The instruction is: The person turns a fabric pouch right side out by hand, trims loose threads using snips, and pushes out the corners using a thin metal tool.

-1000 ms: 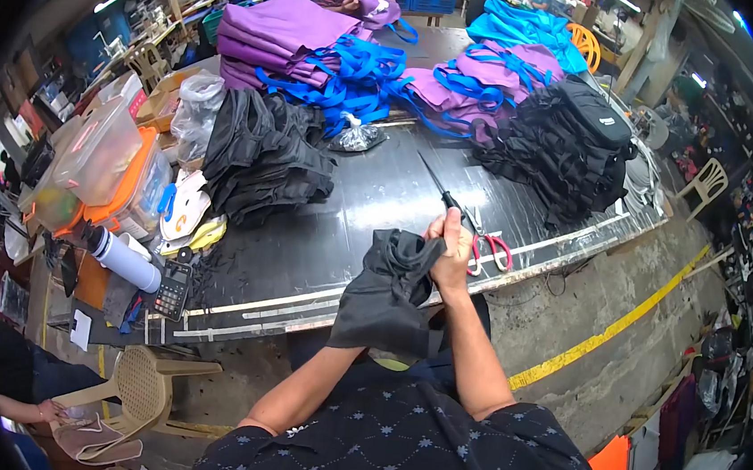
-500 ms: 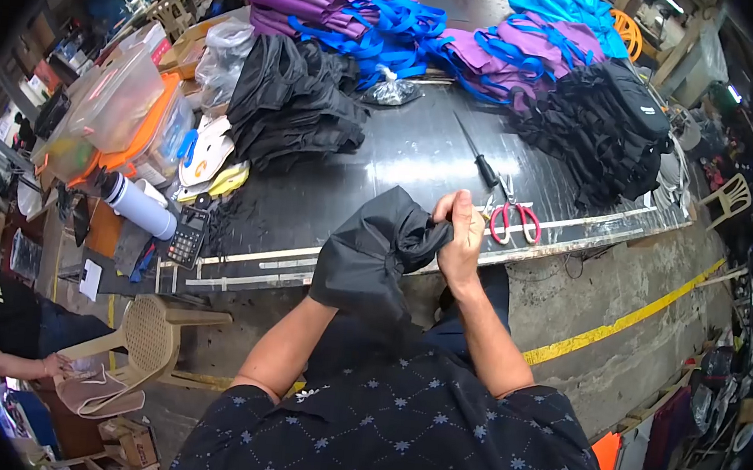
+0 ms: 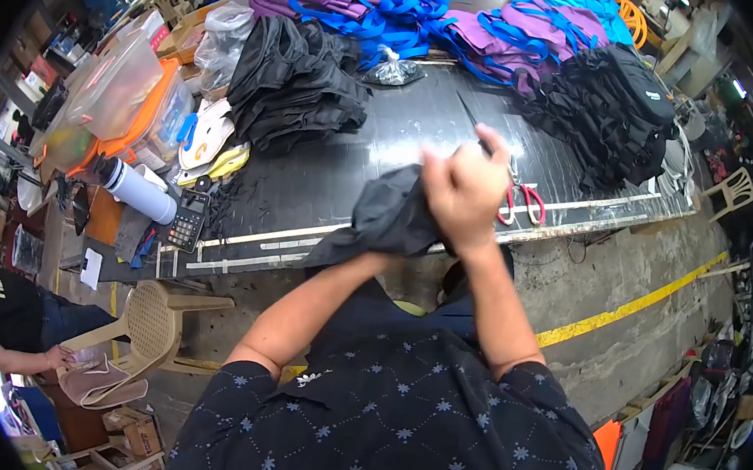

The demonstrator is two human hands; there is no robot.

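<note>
- Blk cloth: held up in front of chest, by near edge of table; covers L hand, meets R hand.
- Long axis: diagonal, approx 8 to 2 o'clk. Loose flap points 8 o'clk over L wrist; fuller, bunched part points twd 2 o'clk.
- L hand: hidden in cloth, can't tell if grasping. L forearm comes in from 7–8 o'clk.
- R hand: blurred, looks clenched, at cloth's 2 o'clk end; can't tell what's gripped. Dark bit at its 1 o'clk, can't tell if held.
- Red-handled scissors: on table, approx 3 o'clk of R hand, near.
- Rest, by clock from cloth:
- 12: blue straps, small clear bag.
- 2: blk bags.
- 8: chair, co-worker's hand beside it.
- 9: calculator, bottle, near each other.
- 10–11: blk pile.
</note>
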